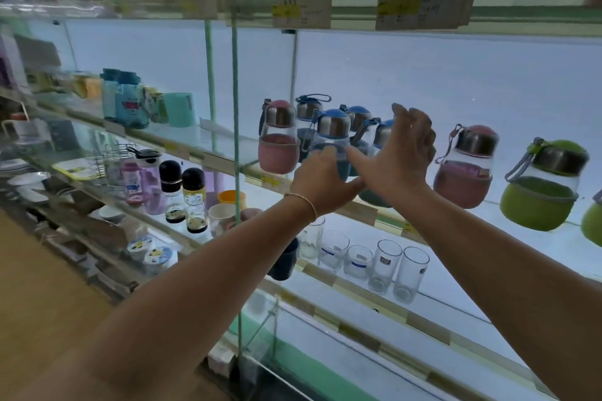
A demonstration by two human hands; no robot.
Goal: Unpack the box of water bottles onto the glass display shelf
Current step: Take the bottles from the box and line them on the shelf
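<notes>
Blue bottle [330, 137] stands on the glass shelf [488, 218], just beside a pink bottle [279, 146]. Left hand [322, 179] holds its soft sleeve in a snug grip. Right hand [400, 153], fingers straight, rests flat on the next bottle [374, 198]. Both have round bellies, clear tops and shiny metal caps.

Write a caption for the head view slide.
The left hand grips a blue-capped bottle at the glass shelf, right hand open beside it.

A pale, evenly lit white back wall [456, 75] is seen beyond the left hand [321, 176]. A light brown wooden floor [39, 286] is seen well below and left of it, and a green-edged glass partition [235, 75] to its left.
</notes>
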